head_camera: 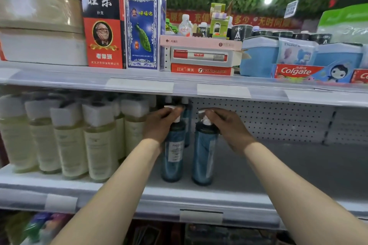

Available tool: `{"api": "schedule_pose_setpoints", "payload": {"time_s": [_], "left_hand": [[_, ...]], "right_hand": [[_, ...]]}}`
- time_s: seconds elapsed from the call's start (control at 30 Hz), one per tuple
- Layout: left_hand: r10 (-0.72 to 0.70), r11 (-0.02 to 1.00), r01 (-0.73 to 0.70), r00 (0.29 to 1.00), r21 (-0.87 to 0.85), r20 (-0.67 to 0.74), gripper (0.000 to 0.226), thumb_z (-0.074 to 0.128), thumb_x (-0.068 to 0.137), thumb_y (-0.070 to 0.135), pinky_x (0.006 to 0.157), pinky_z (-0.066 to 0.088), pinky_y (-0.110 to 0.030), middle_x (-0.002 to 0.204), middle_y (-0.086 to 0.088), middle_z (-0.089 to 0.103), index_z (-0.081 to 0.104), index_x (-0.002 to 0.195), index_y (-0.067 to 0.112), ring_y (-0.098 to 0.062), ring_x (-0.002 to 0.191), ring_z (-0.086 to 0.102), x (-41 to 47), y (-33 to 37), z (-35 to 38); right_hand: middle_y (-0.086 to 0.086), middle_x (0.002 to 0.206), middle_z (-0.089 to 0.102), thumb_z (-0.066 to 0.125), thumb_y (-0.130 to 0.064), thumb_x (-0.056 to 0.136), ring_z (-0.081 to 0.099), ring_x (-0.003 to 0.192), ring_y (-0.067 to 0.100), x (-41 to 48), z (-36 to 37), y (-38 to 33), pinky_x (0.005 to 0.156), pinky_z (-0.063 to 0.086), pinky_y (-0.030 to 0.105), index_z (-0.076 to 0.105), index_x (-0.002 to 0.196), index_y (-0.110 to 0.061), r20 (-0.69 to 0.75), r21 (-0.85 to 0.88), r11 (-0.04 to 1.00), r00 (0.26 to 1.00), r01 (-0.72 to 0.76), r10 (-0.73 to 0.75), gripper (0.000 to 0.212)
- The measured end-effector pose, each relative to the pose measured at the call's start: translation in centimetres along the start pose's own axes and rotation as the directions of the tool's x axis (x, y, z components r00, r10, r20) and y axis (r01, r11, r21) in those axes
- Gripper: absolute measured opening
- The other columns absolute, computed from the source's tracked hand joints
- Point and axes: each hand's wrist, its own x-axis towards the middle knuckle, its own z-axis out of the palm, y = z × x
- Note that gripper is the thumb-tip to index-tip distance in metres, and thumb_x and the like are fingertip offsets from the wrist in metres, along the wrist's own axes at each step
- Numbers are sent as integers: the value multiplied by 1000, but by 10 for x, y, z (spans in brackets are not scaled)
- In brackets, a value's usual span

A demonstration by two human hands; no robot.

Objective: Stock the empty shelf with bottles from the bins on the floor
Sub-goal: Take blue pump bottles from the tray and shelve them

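Two blue pump bottles stand upright on the grey shelf [278, 169], side by side near its front. My left hand [161, 123] grips the white pump head and neck of the left blue bottle [172, 157]. My right hand [227, 127] grips the pump head of the right blue bottle [203, 161]. Another blue bottle [187, 123] stands behind them, mostly hidden. The bins are not in view.
Several pale yellow bottles [99, 145] with white caps fill the shelf's left part. A perforated back panel [268, 119] closes the rear. The upper shelf [189, 85] hangs low over the bottle tops and carries boxes and Colgate packs [296, 71].
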Motion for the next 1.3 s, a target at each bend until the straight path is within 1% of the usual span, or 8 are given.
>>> {"api": "schedule_pose_setpoints", "payload": {"time_s": [0.13, 0.27, 0.47, 0.73, 0.83, 0.93, 1.07, 1.3], "left_hand": [[5, 999, -4, 999, 44, -39, 47, 78, 70, 55, 85, 57, -35, 106, 5, 74, 73, 104, 22, -16, 97, 69, -1, -11, -1], [97, 990, -92, 995, 110, -39, 54, 81, 77, 36, 76, 50, -10, 107, 20, 65, 59, 126, 29, 6, 95, 63, -14, -26, -3], [137, 972, -140, 990, 190, 30, 67, 88, 70, 20, 98, 52, -48, 121, -5, 66, 57, 129, 12, -22, 112, 63, -19, -33, -10], [154, 958, -173, 983, 227, 100, 62, 86, 72, 23, 76, 50, -8, 108, 15, 66, 60, 128, 17, 15, 91, 60, -13, -34, -20], [161, 952, -187, 979, 244, 122, 76, 86, 69, 31, 84, 51, -10, 117, 16, 64, 54, 137, 21, 14, 99, 58, -16, -32, -20], [210, 940, -224, 974, 257, 81, 109, 90, 60, 41, 104, 43, -27, 147, 6, 47, 31, 151, 30, -8, 131, 46, -21, -25, -22], [343, 733, -374, 924, 568, 166, 112, 90, 61, 37, 115, 23, -29, 161, 3, 24, 26, 153, 37, -17, 146, 24, -13, -4, -34], [132, 478, -420, 903, 772, 409, 109, 89, 66, 38, 114, 29, -35, 159, -5, 26, 19, 149, 54, -28, 144, 26, 0, 37, -35]], "right_hand": [[-8, 112, 75, 65, -35, 95, 69, 107, 13, -8, 3, 9, 88, 55, 22, 71, 118, -26, -70, 44, 999, 997, -21, 24, 25], [-20, 118, 65, 84, -31, 77, 60, 100, -16, -32, 14, 31, 79, 50, 7, 56, 130, -30, -127, 17, 1000, 992, -18, 20, 59], [-26, 91, 69, 94, -26, 58, 60, 80, -23, -49, 25, 59, 58, 45, 0, 55, 105, -36, -160, -30, 998, 986, -58, 53, 61], [6, 132, 64, 73, -7, 88, 61, 123, 23, -45, 14, 76, 102, 51, 39, 49, 134, -17, -62, 196, 967, 982, -160, 176, 53], [-7, 127, 64, 77, -20, 87, 60, 120, 12, -47, 18, 78, 97, 51, 28, 51, 129, -22, -68, 109, 980, 982, -167, 175, 50], [-18, 111, 60, 87, -41, 72, 56, 99, -6, -49, 22, 77, 73, 46, 12, 49, 119, -33, -149, -147, 975, 978, -168, 146, 61], [-18, 101, 64, 91, -40, 65, 62, 90, 0, -49, 25, 83, 61, 48, 9, 51, 115, -34, -205, -135, 970, 963, -204, 175, 64], [5, 129, 65, 76, -17, 87, 62, 119, 23, -47, 25, 91, 103, 51, 42, 51, 125, -21, -78, 64, 979, 977, -193, 198, 46]]}}
